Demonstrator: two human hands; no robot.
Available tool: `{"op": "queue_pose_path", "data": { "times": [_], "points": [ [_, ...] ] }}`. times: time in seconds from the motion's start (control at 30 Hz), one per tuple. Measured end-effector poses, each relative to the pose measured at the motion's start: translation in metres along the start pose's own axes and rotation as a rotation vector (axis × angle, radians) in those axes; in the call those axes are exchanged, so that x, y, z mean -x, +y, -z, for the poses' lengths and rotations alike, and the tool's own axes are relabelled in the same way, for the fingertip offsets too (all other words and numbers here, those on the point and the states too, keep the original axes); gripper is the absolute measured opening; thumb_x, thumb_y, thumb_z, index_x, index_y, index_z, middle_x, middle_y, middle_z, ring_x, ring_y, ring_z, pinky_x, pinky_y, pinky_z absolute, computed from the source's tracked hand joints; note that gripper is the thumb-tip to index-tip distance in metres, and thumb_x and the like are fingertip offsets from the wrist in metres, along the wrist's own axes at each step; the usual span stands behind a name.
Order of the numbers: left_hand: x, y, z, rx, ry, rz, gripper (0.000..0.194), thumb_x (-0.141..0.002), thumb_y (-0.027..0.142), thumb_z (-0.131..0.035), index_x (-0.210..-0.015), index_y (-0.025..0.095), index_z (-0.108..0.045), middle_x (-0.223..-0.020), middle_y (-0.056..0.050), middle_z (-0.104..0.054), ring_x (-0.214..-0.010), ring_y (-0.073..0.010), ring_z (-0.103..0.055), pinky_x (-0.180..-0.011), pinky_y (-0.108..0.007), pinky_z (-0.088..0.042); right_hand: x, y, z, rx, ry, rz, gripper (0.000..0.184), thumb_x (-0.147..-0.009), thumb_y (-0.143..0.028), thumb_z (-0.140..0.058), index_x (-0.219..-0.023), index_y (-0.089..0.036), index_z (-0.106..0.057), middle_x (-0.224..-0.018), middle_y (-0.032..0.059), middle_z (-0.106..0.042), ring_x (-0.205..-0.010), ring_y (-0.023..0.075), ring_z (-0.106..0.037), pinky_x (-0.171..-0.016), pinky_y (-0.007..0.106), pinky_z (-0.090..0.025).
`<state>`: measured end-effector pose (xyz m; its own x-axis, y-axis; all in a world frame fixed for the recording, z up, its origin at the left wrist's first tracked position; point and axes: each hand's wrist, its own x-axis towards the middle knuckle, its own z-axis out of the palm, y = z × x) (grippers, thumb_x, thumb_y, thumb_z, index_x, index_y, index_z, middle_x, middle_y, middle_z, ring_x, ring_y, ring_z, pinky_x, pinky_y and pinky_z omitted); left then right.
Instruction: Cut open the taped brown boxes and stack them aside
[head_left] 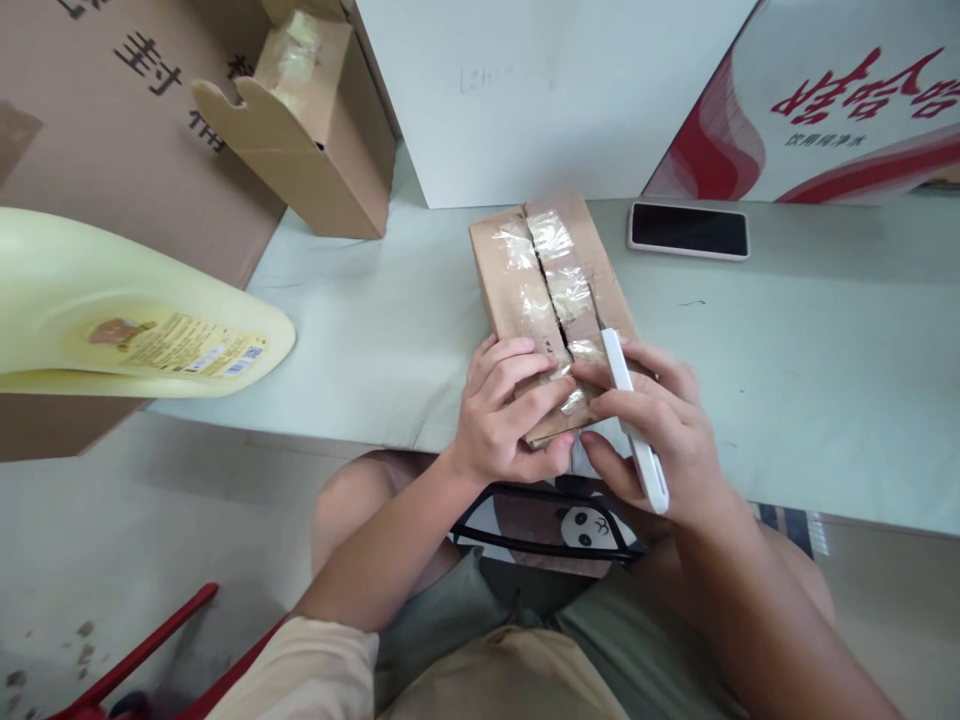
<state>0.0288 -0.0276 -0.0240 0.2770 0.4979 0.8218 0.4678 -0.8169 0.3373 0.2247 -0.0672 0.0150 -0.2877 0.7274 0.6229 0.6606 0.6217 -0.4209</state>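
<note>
A small brown cardboard box (pixel 540 270), sealed with clear tape, lies on the pale table (pixel 810 380) near its front edge. A slit runs along the tape down its middle. My left hand (pixel 504 415) is wrapped over the box's near end, fingers curled on its top. My right hand (pixel 660 430) is closed on a white utility knife (pixel 634 420), whose tip rests at the box's top beside the slit. Both hands touch the box.
A black phone (pixel 688 230) lies on the table behind the box. A white box (pixel 540 90), a red-and-white carton (pixel 825 100) and open brown cartons (pixel 307 130) stand at the back. A pale yellow plastic object (pixel 112 320) juts in from the left.
</note>
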Motion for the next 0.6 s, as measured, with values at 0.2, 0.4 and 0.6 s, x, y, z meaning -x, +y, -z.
{"op": "queue_pose_path", "data": {
  "times": [0.2,0.4,0.6],
  "points": [
    [0.002,0.000,0.002,0.023,-0.007,0.014,0.039,-0.091,0.048,-0.058,-0.119,0.024,-0.070,-0.110,-0.009,-0.073,-0.116,-0.0301,-0.066,-0.105,-0.051,-0.054,0.004,0.010,0.001,-0.057,0.113,-0.012,0.025,-0.089,-0.022,-0.068,-0.110,-0.029,-0.055,-0.127,0.0098,-0.076,-0.126,0.0324,-0.070,-0.093,0.052,-0.057],
    [-0.001,0.000,0.004,-0.006,-0.033,0.007,0.039,-0.089,0.048,-0.056,-0.118,0.026,-0.070,-0.109,-0.008,-0.074,-0.116,-0.0299,-0.067,-0.103,-0.050,-0.054,0.013,0.019,-0.005,-0.249,0.059,-0.080,0.028,-0.093,-0.031,-0.067,-0.118,-0.030,-0.054,-0.140,0.0117,-0.069,-0.147,0.0339,-0.054,-0.109,0.061,-0.054],
    [-0.003,0.006,0.007,0.006,-0.016,-0.024,0.034,-0.091,0.049,-0.053,-0.111,0.026,-0.070,-0.104,-0.006,-0.075,-0.112,-0.0275,-0.068,-0.107,-0.049,-0.052,0.018,0.025,-0.004,-0.440,0.099,-0.160,0.032,-0.097,-0.037,-0.067,-0.125,-0.032,-0.052,-0.143,0.0098,-0.068,-0.151,0.0313,-0.050,-0.121,0.063,-0.045]
  ]
}}
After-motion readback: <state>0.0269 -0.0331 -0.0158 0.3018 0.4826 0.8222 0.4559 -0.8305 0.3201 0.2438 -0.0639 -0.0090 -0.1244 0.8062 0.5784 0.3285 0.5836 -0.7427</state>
